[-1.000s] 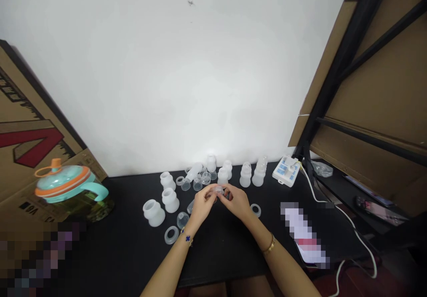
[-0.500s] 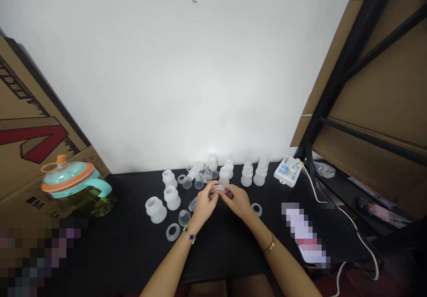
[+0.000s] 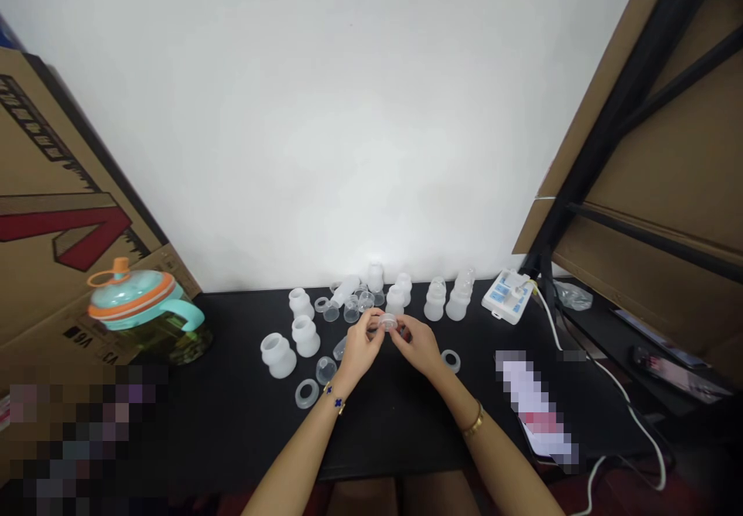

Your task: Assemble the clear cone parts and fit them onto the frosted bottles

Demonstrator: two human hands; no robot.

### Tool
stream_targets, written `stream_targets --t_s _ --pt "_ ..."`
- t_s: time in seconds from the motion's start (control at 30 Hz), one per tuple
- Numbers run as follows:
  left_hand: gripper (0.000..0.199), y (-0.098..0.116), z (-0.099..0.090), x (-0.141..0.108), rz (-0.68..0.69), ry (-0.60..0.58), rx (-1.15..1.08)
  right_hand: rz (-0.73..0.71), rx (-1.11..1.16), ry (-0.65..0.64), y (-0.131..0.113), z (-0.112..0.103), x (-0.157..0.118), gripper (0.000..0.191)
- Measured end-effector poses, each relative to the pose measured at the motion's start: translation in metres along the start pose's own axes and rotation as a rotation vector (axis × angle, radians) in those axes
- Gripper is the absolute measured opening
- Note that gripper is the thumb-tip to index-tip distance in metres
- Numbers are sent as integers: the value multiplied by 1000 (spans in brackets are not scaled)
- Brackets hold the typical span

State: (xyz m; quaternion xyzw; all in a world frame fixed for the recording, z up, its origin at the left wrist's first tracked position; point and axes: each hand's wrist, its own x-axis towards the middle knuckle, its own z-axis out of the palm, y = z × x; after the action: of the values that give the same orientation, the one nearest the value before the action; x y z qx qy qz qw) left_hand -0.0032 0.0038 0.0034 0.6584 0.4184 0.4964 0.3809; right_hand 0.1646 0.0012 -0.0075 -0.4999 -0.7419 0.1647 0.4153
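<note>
Smooth, matt plastic bottles (image 3: 279, 361); glossy plastic dome (image 3: 326, 372); matt cardboard panel (image 3: 690, 137); shiny metal bangle (image 3: 476, 420)

Turned slightly left and downward with the head over the last second, sliding the jug (image 3: 136, 303), white bottles (image 3: 306, 336) and power strip (image 3: 502, 297) rightward and higher in view, and letting in more of the cardboard box (image 3: 61, 133). Now holding the clear ring (image 3: 388, 321) less covered by left hand (image 3: 361, 347) and right hand (image 3: 420, 347).

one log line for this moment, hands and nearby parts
left hand: holding small clear piece; right hand: holding same piece; near left wrist: loose ring, clear dome; near right wrist: another ring
</note>
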Motion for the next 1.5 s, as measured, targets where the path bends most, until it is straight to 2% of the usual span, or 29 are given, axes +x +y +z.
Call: stream_targets --t_s 0.33,0.63,0.97,1.2,1.5 --pt "26 -2 2 -2 72 -14 195 39 -14 17 0 1 1 18" --pt "29 -1 4 -3 128 -11 323 61 13 -18 0 2 1 21" --pt "27 -6 7 -4 134 18 339 110 36 -7 -1 4 0 20" --pt "35 -13 8 -4 112 39 342 131 16 -32 -1 5 0 20" --pt "23 -7 8 -3 77 19 233 119 45 -17 -1 7 0 14"
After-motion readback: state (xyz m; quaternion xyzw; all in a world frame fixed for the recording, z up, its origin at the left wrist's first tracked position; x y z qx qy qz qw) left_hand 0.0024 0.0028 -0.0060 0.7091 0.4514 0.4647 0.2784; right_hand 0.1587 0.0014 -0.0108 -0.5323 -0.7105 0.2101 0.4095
